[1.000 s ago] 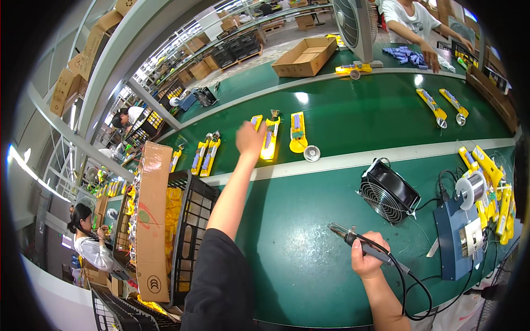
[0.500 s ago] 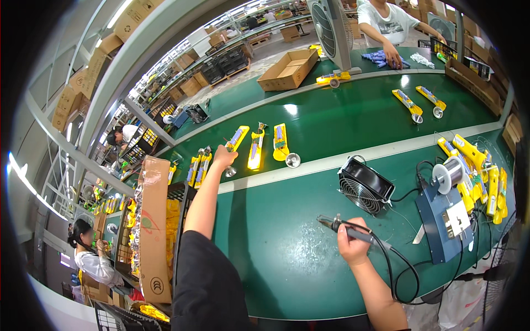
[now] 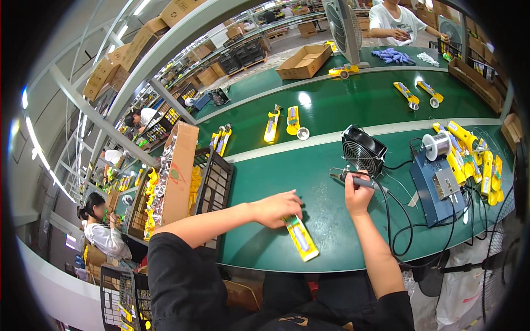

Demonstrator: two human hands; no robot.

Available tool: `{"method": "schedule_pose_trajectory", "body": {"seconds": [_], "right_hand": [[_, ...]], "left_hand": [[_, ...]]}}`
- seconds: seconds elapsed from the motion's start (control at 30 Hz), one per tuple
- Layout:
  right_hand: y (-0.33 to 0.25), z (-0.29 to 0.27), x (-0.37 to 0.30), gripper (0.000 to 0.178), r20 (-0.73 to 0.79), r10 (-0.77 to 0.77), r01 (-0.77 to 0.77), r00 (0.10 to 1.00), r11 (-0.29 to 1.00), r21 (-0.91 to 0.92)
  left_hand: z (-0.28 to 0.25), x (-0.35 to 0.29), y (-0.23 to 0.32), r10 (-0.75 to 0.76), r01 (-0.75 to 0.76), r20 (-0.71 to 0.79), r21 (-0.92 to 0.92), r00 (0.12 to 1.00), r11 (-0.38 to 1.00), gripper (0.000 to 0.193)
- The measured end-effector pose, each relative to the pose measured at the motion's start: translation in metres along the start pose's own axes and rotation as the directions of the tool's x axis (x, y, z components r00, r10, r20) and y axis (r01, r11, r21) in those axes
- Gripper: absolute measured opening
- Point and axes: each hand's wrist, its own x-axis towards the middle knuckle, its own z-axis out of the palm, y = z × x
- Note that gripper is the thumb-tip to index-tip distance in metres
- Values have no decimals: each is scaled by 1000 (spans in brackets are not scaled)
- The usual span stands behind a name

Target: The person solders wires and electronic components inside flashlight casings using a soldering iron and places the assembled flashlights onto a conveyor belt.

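Observation:
My left hand [image 3: 279, 209] is closed over the upper end of an open yellow flashlight casing [image 3: 303, 243], low above or on the green table. A lilac cylindrical battery and a bit of green board show inside it; its other end is under my fingers. My right hand [image 3: 359, 194] grips a soldering iron [image 3: 343, 174], its tip pointing left. Beyond it stands a small black fan [image 3: 363, 150]. To the right sit a blue soldering station [image 3: 439, 190] and a spool of solder wire [image 3: 436, 144].
Several yellow casings [image 3: 487, 171] are piled at right. More casings [image 3: 271, 127] lie along the far green belt [image 3: 348, 113]. At left stand a black crate [image 3: 216, 182] and a cardboard sheet [image 3: 179, 171]. Cables [image 3: 407, 231] loop by my right forearm. A co-worker [image 3: 395, 25] is across the belt.
My left hand has taken a casing off the belt and brought it toward me onto the near table. My right hand has moved slightly up with the iron. The view has shifted.

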Motion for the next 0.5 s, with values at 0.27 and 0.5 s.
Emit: {"method": "schedule_pose_trajectory", "body": {"seconds": [0.27,0.5], "right_hand": [[-1,3,0,11,-52,83,-76,995,989,127],[12,-2,1,14,-74,201,-189,977,971,148]], "left_hand": [[29,-14,67,-282,420,-360,396,889,817,49],[78,-13,140,-883,732,-391,-516,261,444,56]]}}
